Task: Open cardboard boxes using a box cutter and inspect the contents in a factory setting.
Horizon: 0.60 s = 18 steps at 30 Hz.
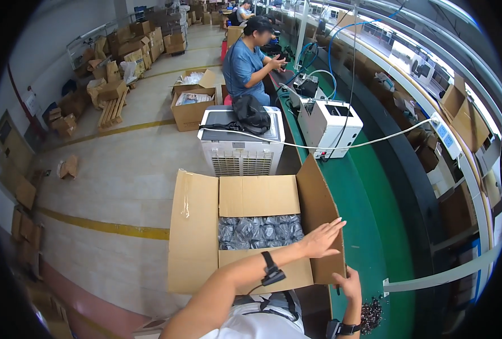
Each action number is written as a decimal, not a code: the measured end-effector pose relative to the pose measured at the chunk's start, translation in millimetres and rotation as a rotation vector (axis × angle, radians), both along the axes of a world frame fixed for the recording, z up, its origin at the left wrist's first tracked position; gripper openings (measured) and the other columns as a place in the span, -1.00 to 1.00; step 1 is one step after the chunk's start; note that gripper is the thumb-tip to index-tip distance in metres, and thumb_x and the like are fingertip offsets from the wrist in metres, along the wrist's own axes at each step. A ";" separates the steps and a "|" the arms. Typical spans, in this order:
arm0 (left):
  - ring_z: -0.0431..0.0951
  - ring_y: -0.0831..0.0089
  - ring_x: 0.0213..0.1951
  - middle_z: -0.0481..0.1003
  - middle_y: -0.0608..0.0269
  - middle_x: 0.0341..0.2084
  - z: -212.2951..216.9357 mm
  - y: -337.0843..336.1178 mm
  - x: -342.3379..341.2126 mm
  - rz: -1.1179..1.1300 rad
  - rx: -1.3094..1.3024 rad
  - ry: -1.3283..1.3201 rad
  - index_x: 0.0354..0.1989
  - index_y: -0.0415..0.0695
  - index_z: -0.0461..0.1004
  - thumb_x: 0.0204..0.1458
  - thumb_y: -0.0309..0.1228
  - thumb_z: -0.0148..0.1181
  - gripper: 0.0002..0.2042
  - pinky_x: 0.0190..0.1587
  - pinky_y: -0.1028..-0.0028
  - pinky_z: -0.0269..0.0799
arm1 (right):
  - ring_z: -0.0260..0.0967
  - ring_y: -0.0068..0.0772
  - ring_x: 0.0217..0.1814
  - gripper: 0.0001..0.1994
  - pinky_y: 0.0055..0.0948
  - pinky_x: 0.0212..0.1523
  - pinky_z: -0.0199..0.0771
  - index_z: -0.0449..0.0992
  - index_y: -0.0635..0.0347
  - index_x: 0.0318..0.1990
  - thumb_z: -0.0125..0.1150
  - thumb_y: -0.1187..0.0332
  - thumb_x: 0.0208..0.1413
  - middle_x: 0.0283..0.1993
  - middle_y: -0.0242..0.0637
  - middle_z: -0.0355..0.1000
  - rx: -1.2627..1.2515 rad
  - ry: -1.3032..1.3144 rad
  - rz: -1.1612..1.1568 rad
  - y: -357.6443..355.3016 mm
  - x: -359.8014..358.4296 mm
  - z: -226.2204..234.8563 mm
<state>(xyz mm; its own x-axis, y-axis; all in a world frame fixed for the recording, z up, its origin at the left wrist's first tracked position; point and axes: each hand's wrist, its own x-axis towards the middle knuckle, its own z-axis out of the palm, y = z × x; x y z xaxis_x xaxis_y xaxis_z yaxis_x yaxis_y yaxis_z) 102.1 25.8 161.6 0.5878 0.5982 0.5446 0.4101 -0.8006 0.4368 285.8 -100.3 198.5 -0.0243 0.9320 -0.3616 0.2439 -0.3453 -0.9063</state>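
Observation:
An open cardboard box [193,237] stands in front of me with its flaps folded out. Inside lie several dark items [256,231] wrapped in clear plastic bags, packed in rows. My left hand [322,239] reaches across the box, its fingers stretched out and lying against the right flap [317,209]. Close to the near end of that flap, at the bench edge, is my right hand [350,283]. Its fingers are curled around a small dark thing that I cannot make out. Straps with small black devices are on both wrists.
A green bench [369,226] runs along the right, bearing a heap of small dark parts [370,315] and a white machine [330,125]. Beyond the box stands a white cooler unit [242,152] with a black bag [251,113]. A co-worker [246,65] sits farther back.

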 end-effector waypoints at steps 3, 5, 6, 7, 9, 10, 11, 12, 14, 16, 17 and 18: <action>0.09 0.12 0.22 0.16 0.04 0.14 2.1 10.8 -31.8 -0.101 0.044 0.047 0.07 -0.30 0.20 -0.13 -0.39 0.14 -0.46 0.21 0.18 0.01 | 0.32 -0.58 -0.62 -0.82 -0.56 -0.60 0.38 0.46 0.36 -0.32 0.25 0.49 -0.10 -0.51 -0.35 0.40 -0.063 0.109 0.136 7.8 20.7 -8.8; 0.08 0.13 0.22 0.15 0.03 0.14 18.3 25.4 -46.5 -0.034 0.094 0.164 0.08 -0.25 0.21 -0.17 -0.42 0.14 -0.46 0.20 0.17 0.03 | 0.33 -0.57 -0.60 -0.83 -0.55 -0.58 0.41 0.46 0.37 -0.33 0.25 0.50 -0.10 -0.51 -0.35 0.40 -0.072 0.114 0.199 12.1 22.0 -6.4; 0.08 0.13 0.22 0.15 0.02 0.14 25.5 33.2 -50.0 0.039 0.147 0.276 0.08 -0.20 0.23 -0.20 -0.45 0.14 -0.45 0.19 0.15 0.04 | 0.34 -0.56 -0.59 -0.84 -0.54 -0.57 0.43 0.46 0.38 -0.34 0.25 0.51 -0.10 -0.51 -0.35 0.40 -0.078 0.113 0.267 19.0 21.6 -3.8; 0.16 0.14 0.17 0.25 0.03 0.06 23.7 43.1 -48.6 0.078 0.208 0.239 -0.07 -0.16 0.36 -0.27 -0.50 0.13 -0.55 0.19 0.09 0.01 | 0.35 -0.56 -0.57 -0.84 -0.53 -0.56 0.45 0.46 0.38 -0.34 0.25 0.51 -0.09 -0.50 -0.35 0.40 -0.091 0.102 0.293 20.0 18.1 0.3; 0.23 0.16 0.11 0.34 0.05 -0.05 25.4 67.7 -38.7 0.078 0.183 0.386 -0.19 -0.17 0.41 -0.26 -0.49 0.12 -0.65 0.20 0.08 0.00 | 0.36 -0.55 -0.55 -0.83 -0.51 -0.54 0.48 0.46 0.40 -0.32 0.25 0.48 -0.07 -0.49 -0.34 0.40 -0.111 0.118 0.312 17.3 15.7 -5.4; 0.30 0.18 0.06 0.43 0.07 -0.16 25.6 80.7 -33.2 0.071 0.141 0.532 -0.30 -0.18 0.46 -0.26 -0.49 0.11 -0.75 0.20 0.06 -0.02 | 0.36 -0.55 -0.55 -0.82 -0.51 -0.53 0.49 0.46 0.41 -0.30 0.24 0.48 -0.06 -0.49 -0.33 0.40 -0.119 0.110 0.309 17.5 14.4 -5.0; 0.44 0.23 -0.11 0.51 0.13 -0.39 27.1 95.1 -24.8 0.071 0.095 0.684 -0.50 -0.15 0.51 -0.27 -0.45 0.12 -0.88 0.17 0.07 0.04 | 0.37 -0.55 -0.54 -0.81 -0.50 -0.53 0.49 0.46 0.42 -0.29 0.24 0.49 -0.06 -0.49 -0.33 0.40 -0.114 0.128 0.289 16.1 15.1 -10.2; 0.44 0.23 -0.11 0.51 0.13 -0.39 31.3 105.2 -7.9 0.066 0.105 0.682 -0.50 -0.15 0.51 -0.27 -0.45 0.12 -0.88 0.17 0.07 0.04 | 0.37 -0.54 -0.53 -0.80 -0.50 -0.53 0.49 0.46 0.43 -0.27 0.24 0.50 -0.07 -0.48 -0.33 0.40 -0.111 0.143 0.249 14.4 20.9 -15.2; 0.50 0.27 -0.22 0.53 0.17 -0.44 40.9 116.6 17.1 -0.025 -0.068 0.931 -0.55 -0.09 0.54 -0.28 -0.40 0.14 -0.90 0.10 0.12 0.15 | 0.39 -0.48 -0.55 -0.80 -0.48 -0.53 0.46 0.45 0.41 -0.35 0.25 0.43 -0.08 -0.52 -0.29 0.40 -0.112 0.117 0.273 17.8 31.2 -12.9; 0.51 0.27 -0.25 0.53 0.18 -0.42 35.4 130.0 41.6 -0.057 -0.049 0.958 -0.51 -0.08 0.55 -0.28 -0.38 0.15 -0.88 0.05 0.16 0.19 | 0.38 -0.48 -0.55 -0.80 -0.47 -0.53 0.46 0.45 0.41 -0.37 0.25 0.44 -0.10 -0.52 -0.28 0.40 -0.123 0.223 0.152 15.8 42.6 -16.4; 0.52 0.27 -0.28 0.53 0.18 -0.41 30.4 134.4 53.2 -0.091 -0.039 0.983 -0.48 -0.07 0.55 -0.28 -0.37 0.16 -0.85 0.00 0.19 0.23 | 0.36 -0.46 -0.58 -0.78 -0.46 -0.53 0.45 0.44 0.42 -0.35 0.22 0.39 -0.08 -0.52 -0.25 0.41 -0.110 0.196 0.147 15.4 56.0 -32.1; 0.52 0.27 -0.28 0.53 0.18 -0.41 24.6 139.6 63.5 -0.078 -0.034 0.987 -0.48 -0.07 0.55 -0.28 -0.37 0.16 -0.85 0.00 0.19 0.23 | 0.36 -0.46 -0.58 -0.78 -0.46 -0.53 0.45 0.44 0.42 -0.35 0.22 0.39 -0.08 -0.52 -0.25 0.41 -0.101 0.198 0.157 16.9 61.6 -39.9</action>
<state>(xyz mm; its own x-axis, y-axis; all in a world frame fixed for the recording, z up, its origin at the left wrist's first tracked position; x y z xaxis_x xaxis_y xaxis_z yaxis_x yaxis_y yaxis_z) 165.7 165.4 186.1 0.8071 0.5448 -0.2275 0.5493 -0.8342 -0.0487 347.4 -83.4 158.6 -0.2455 0.8705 -0.4266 0.1232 -0.4085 -0.9044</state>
